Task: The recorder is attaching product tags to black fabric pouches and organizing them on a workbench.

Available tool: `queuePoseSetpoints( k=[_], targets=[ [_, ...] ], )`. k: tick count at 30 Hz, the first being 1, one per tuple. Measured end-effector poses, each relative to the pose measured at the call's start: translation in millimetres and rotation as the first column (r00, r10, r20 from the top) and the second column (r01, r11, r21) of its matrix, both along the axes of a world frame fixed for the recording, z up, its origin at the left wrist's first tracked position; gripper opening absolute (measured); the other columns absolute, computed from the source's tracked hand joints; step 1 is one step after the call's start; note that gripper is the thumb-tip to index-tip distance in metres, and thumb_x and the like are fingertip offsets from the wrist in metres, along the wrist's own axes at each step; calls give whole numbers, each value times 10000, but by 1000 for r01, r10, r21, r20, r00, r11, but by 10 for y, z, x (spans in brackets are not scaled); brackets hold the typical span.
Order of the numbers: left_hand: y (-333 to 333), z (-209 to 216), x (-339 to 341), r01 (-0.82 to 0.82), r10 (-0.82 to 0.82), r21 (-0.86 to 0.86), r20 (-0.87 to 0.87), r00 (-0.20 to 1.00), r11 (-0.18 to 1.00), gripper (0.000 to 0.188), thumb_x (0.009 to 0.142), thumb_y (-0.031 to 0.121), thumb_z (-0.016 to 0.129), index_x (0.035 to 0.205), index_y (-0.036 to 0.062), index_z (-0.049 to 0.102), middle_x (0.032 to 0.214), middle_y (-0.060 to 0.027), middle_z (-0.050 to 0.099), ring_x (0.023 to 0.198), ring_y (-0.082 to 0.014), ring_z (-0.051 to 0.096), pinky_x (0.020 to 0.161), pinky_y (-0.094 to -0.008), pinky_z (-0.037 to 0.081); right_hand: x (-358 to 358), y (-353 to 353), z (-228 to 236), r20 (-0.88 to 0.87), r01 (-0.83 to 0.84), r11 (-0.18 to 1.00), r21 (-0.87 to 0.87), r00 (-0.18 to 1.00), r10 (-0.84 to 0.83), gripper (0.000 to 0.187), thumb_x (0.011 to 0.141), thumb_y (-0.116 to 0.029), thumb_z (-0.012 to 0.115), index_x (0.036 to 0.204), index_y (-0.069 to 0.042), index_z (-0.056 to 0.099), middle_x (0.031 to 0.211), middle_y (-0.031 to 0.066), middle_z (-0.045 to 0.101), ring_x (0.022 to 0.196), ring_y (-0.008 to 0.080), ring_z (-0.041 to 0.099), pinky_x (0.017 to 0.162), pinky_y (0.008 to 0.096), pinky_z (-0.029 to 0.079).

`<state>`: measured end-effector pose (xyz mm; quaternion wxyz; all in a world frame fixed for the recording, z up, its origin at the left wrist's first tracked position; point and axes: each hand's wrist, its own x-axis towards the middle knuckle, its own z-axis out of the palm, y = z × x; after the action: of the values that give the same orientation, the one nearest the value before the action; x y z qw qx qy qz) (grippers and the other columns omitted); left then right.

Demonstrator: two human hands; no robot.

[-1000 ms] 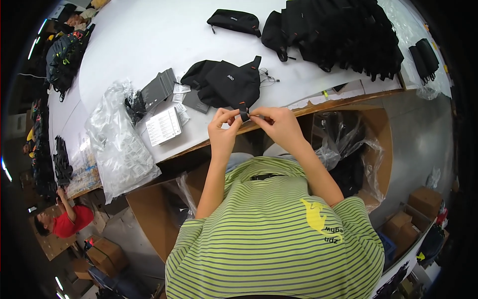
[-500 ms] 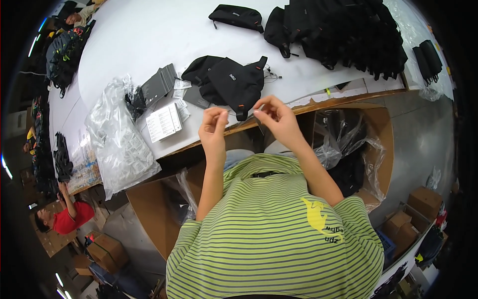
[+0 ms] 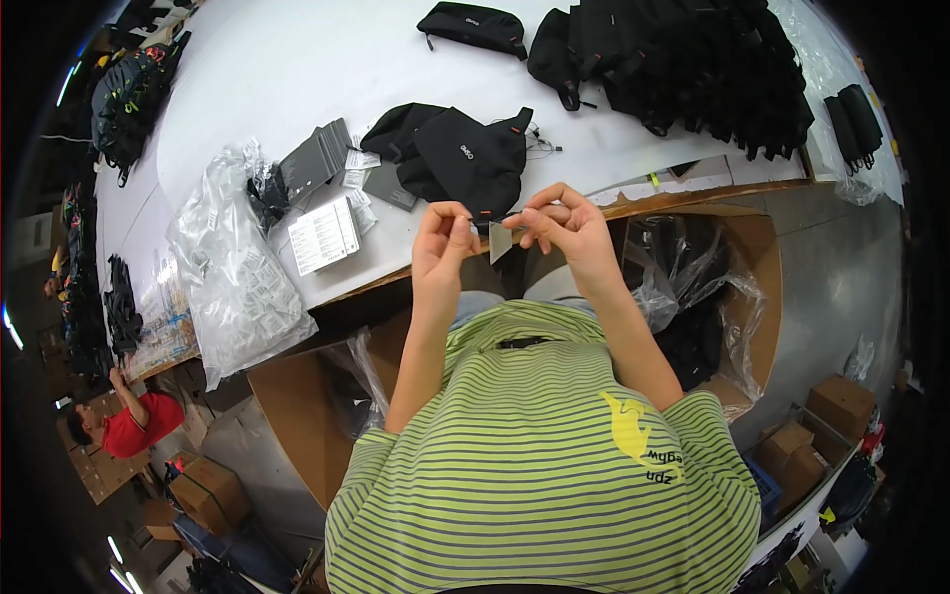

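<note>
Left hand point(image 3: 441, 245) and right hand point(image 3: 574, 236) both curled to a pinch, exact hold unclear; grey tag point(image 3: 500, 244) hangs between, by the near end of black bag point(image 3: 470, 163) on table point(image 3: 287, 69). Tag's at the bag, attachment unconfirmed; dark cards point(image 3: 313, 163) sit stacked. Bag has pale lettering, white cards point(image 3: 323, 241) illegible fine print.

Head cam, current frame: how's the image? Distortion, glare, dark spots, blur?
Head view: corners drop to black, and the white table bends toward the rim; plastic bag carries bright glints; pile of black bags is too dark to separate cleanly; left hand and right hand look fairly sharp.
</note>
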<state>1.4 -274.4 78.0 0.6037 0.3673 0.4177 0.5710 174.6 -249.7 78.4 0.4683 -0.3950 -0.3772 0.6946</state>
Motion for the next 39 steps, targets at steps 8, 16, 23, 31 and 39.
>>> queuePoseSetpoints(
  k=[8,16,23,31,39],
  targets=[
    [-15,-2,246,-36,81,138,-344,936,990,92,932,97,558,927,17,511,780,26,484,673,-37,394,602,-174,339,-75,-52,-28,-37,58,998,-30,998,-59,114,850,-132,681,861,-26,641,763,46,687,503,36,509,452,163,350],
    [0,0,281,-57,116,159,-388,914,986,77,918,77,564,908,13,523,751,13,496,661,-56,400,603,-188,355,-65,-49,-2,-15,93,995,-40,995,-94,111,847,-129,685,848,-24,647,727,25,675,463,19,441,422,161,321],
    [-7,36,279,-46,130,181,-490,862,983,69,901,60,577,903,13,526,743,-5,515,640,-75,413,596,-212,378,-60,-43,42,23,74,996,-39,997,-74,102,843,-124,683,832,-27,651,743,39,685,463,16,436,430,162,331],
    [7,125,224,97,165,295,-745,647,951,80,858,2,590,877,1,513,739,-62,478,592,-159,441,553,-263,384,-8,-15,43,126,15,1000,-21,992,-12,144,829,-158,701,802,-26,648,707,29,665,485,16,461,437,159,337],
    [98,-30,62,196,-160,92,-306,939,976,88,855,30,628,888,13,548,765,23,513,638,-44,402,565,-210,337,110,-3,43,16,-158,986,-43,987,159,137,827,-142,706,813,-27,632,699,-3,609,575,29,505,507,170,383]
  ],
)
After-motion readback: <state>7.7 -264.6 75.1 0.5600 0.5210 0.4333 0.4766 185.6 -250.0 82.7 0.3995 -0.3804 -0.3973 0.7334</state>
